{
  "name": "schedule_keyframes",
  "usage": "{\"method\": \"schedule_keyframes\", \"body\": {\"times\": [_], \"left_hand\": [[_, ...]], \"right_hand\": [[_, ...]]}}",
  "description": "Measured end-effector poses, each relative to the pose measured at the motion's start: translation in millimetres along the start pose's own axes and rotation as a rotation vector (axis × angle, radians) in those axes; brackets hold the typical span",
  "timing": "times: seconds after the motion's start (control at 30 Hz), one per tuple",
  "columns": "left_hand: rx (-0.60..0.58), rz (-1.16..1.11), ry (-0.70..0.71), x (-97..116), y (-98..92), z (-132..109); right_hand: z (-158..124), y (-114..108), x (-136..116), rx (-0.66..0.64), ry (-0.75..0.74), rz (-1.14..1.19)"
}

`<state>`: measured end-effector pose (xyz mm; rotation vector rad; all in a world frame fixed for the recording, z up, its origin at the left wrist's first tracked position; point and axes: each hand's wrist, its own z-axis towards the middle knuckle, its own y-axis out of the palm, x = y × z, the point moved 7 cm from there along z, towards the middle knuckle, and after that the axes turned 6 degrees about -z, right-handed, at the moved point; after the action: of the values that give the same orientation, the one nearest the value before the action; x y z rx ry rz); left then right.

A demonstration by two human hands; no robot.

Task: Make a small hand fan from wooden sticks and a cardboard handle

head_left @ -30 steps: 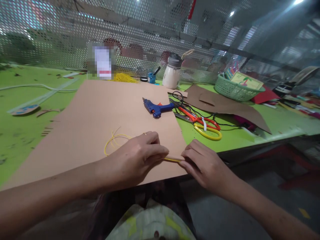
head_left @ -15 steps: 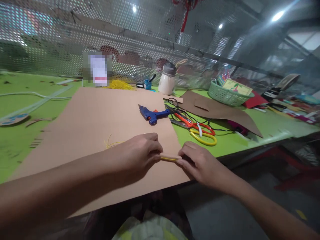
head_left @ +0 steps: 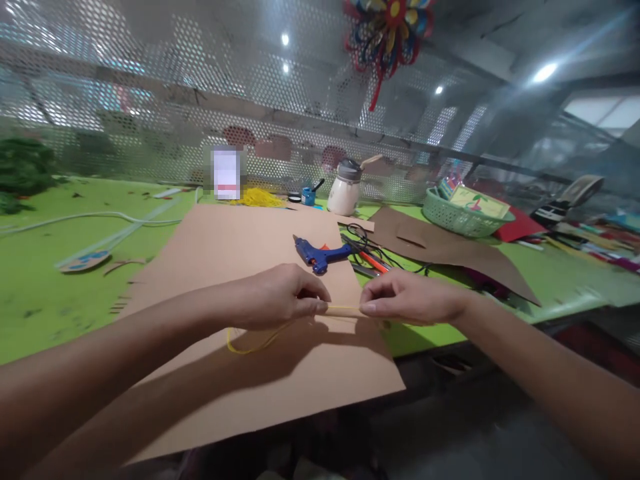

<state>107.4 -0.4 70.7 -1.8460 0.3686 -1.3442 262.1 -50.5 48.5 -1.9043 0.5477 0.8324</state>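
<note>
My left hand (head_left: 286, 297) is closed, thumb and fingers pinching one end of a narrow tan strip (head_left: 344, 312) with yellow string along it. Opposite it, my right hand (head_left: 407, 299) pinches the other end, so the strip spans level between both hands above the cardboard sheet (head_left: 240, 240). A loop of yellow string (head_left: 245, 349) hangs below my left hand. Beyond the hands a blue glue gun (head_left: 320, 253) lies on the sheet. Scissors (head_left: 373, 261) lie behind my right hand, their handles mostly hidden by it.
At the back stand a white jar with a grey lid (head_left: 345, 190), a small blue paint pot (head_left: 308, 195) and a pile of yellow strands (head_left: 260, 197). A green basket (head_left: 463, 217) sits behind brown card (head_left: 450, 257) on the right. Black cord tangles near the scissors.
The view has tilted up and shifted left. My right hand has turned flatter and now covers the scissors' handles. The string loop hangs lower and more visibly beneath my left hand.
</note>
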Motion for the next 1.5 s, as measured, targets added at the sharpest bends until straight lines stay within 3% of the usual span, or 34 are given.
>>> {"method": "schedule_keyframes", "body": {"times": [0.23,0.43,0.63,0.73,0.87,0.93,1.07,1.17,1.3,1.5], "left_hand": [[-0.057,-0.348,-0.104,-25,-7.6,-18],[-0.048,-0.767,-0.231,-50,1.8,-26],[-0.023,-0.940,-0.281,-67,4.0,-27],[0.002,-0.995,-0.280,-69,2.2,-28],[0.070,-1.039,-0.270,-72,-2.2,-29],[0.113,-1.060,-0.273,-74,-4.3,-30],[0.202,-1.086,-0.249,-74,-11.6,-35],[0.253,-1.075,-0.221,-70,-20.0,-39],[0.336,-1.078,-0.167,-65,-34.3,-42],[0.466,-1.096,-0.036,-54,-45.8,-44]], "right_hand": [[34,3,-16,-0.154,-0.036,0.016],[45,-26,-36,0.003,-0.139,-0.128],[38,-63,-43,0.428,-0.234,-0.271],[21,-72,-51,0.745,-0.349,-0.360],[-18,-71,-57,1.266,-0.537,-0.450],[-27,-67,-49,1.383,-0.545,-0.411],[-15,-58,-15,1.292,-0.432,-0.071],[10,-38,-3,1.060,-0.338,0.126],[43,-10,-18,0.704,-0.321,0.267],[61,-8,-58,0.516,-0.417,0.395]]}}
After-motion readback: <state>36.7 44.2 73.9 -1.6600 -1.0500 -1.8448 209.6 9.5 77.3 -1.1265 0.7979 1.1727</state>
